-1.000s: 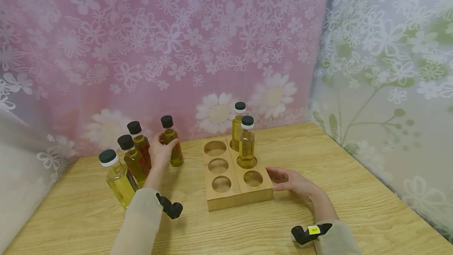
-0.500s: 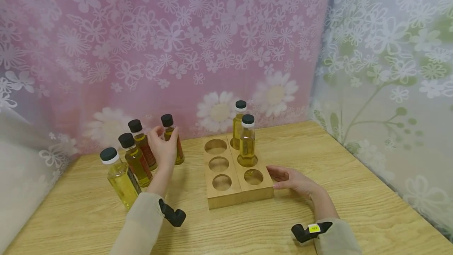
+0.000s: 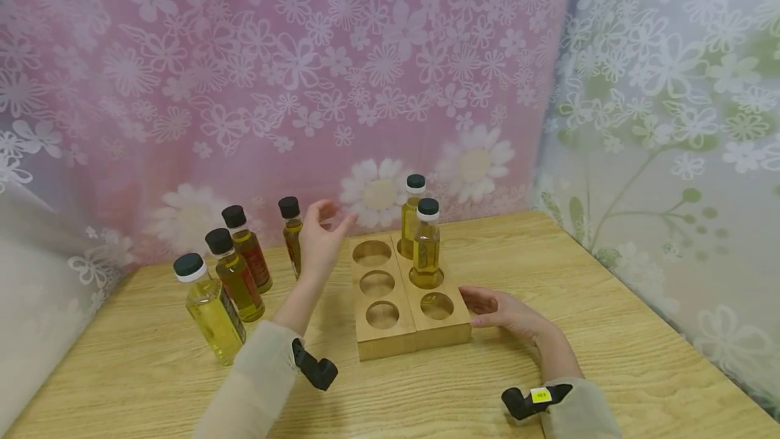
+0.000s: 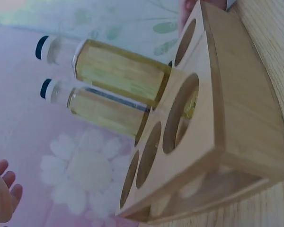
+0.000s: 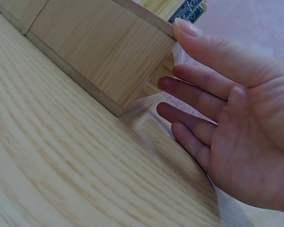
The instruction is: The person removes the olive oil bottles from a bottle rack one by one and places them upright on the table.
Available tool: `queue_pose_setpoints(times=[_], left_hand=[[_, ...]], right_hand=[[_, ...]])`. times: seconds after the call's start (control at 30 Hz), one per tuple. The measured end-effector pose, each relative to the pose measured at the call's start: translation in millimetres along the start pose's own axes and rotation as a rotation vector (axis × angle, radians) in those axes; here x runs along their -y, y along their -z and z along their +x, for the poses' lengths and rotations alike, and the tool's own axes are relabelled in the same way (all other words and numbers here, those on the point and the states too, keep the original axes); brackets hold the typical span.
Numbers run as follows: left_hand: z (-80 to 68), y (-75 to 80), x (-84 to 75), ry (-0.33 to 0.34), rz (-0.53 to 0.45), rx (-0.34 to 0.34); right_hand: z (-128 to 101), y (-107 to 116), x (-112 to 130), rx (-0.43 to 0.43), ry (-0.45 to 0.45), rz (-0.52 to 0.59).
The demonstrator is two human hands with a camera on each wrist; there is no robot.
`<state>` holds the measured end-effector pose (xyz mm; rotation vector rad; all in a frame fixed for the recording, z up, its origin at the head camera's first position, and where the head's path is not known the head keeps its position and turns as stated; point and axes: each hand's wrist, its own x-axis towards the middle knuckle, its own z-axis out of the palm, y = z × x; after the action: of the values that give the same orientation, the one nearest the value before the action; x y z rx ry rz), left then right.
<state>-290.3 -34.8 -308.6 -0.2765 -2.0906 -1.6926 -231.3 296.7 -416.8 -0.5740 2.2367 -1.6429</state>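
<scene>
My left hand (image 3: 323, 242) is raised with its fingers apart and nothing in them, between a dark-capped oil bottle (image 3: 291, 222) and the wooden bottle rack (image 3: 385, 347). It hides part of that bottle. The rack has round holes in two columns. Two bottles of yellow oil, one behind (image 3: 410, 212) and one in front (image 3: 426, 249), stand in its right column's back and middle holes. My right hand (image 3: 512, 314) lies by the rack's right side. In the right wrist view, its fingertips (image 5: 166, 84) are at the rack's side; whether they touch is unclear.
On the left stand two dark-capped bottles with red labels, one behind (image 3: 252, 256) and one nearer (image 3: 237, 283), and a larger yellow oil bottle (image 3: 213, 317). The wooden table (image 3: 396, 398) meets a pink flowered curtain (image 3: 305, 87) behind and a pale one (image 3: 664, 154) at right.
My left hand has come away from the dark-capped bottle, moving right towards the rack with nothing in it. That bottle stays standing in place. My right hand has not visibly moved.
</scene>
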Motion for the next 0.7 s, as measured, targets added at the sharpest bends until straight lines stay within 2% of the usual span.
queue_pose_setpoints(times=[0.33, 0.57, 0.7], left_hand=[[-6.8, -26.7, -17.6, 0.067, 0.048, 0.212], [-6.8, -43.2, -19.9, 0.122, 0.078, 0.391], [-7.0, -53.0, -20.8, 0.144, 0.106, 0.45]], right_hand=[[0, -1, 0, -0.002, 0.0, 0.003], [0, -1, -1, 0.002, 0.005, -0.012], [0, 0, 0, 0.0, 0.005, -0.032]])
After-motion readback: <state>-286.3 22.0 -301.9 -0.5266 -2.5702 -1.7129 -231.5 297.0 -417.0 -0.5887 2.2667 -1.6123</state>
